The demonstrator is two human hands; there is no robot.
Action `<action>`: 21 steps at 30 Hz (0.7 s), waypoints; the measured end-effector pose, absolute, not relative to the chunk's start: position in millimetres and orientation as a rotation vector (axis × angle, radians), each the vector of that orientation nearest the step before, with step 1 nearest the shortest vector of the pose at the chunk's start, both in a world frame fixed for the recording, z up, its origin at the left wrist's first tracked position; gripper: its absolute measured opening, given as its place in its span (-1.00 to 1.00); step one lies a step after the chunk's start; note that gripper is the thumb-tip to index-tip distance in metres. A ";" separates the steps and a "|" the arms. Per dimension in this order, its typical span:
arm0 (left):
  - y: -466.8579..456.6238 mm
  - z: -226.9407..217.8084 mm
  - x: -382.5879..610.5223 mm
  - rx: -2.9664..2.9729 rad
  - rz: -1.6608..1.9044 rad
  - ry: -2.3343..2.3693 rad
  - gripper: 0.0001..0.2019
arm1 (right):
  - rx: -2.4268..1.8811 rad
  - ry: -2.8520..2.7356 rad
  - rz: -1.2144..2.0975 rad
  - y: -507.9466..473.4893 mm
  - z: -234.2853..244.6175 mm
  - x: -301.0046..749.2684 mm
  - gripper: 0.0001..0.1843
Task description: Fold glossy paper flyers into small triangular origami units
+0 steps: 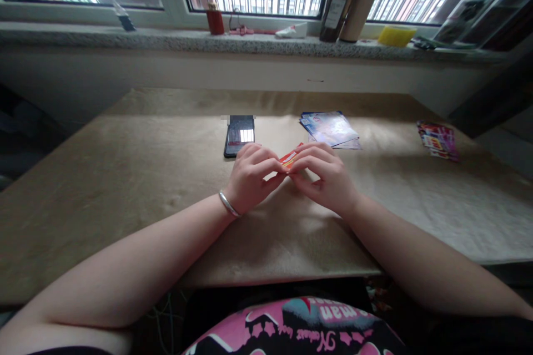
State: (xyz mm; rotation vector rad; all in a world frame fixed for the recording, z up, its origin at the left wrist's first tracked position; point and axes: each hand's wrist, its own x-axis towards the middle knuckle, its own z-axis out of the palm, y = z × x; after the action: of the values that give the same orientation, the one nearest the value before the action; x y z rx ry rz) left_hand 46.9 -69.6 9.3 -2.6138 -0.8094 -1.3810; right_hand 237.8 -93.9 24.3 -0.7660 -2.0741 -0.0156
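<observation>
Over the middle of the table, my left hand (255, 172) and my right hand (322, 173) meet at a small red packet (290, 160) with pale and yellow lettering. Both hands pinch it between thumb and fingertips along its near edge, and the fingers cover much of it. What is inside the packet does not show. A silver bangle (229, 204) circles my left wrist. Just beyond my left hand lies a dark phone (240, 136), its screen reflecting the window. Past my right hand is a loose stack of bluish cards or sheets (331, 126).
Toward the right of the wooden table (125, 177) lies a fanned pile of pink and purple packets (438, 140). Along the stone windowsill (166, 41) stand a red bottle (215, 19), a dark lidded jar (336, 11) and a yellow block (396, 36).
</observation>
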 end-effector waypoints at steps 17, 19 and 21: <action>-68.8 10.6 45.1 -2.630 -1.228 -0.742 -0.85 | -0.852 -2.112 0.016 -89.2 18.5 239.5 -0.87; -68.6 9.3 45.0 -2.642 -1.241 -0.755 -0.86 | -0.863 -2.116 0.019 -88.4 18.8 241.3 -0.88; -68.2 8.1 44.7 -2.648 -1.249 -0.768 -0.85 | -0.867 -2.124 0.007 -87.7 19.3 242.9 -0.88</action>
State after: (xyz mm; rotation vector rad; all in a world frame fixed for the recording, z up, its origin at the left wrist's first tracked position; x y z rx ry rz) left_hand 44.7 -68.2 8.1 -2.6481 -0.7685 -1.2493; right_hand 242.9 -87.7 19.3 -0.8670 -2.1236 0.0072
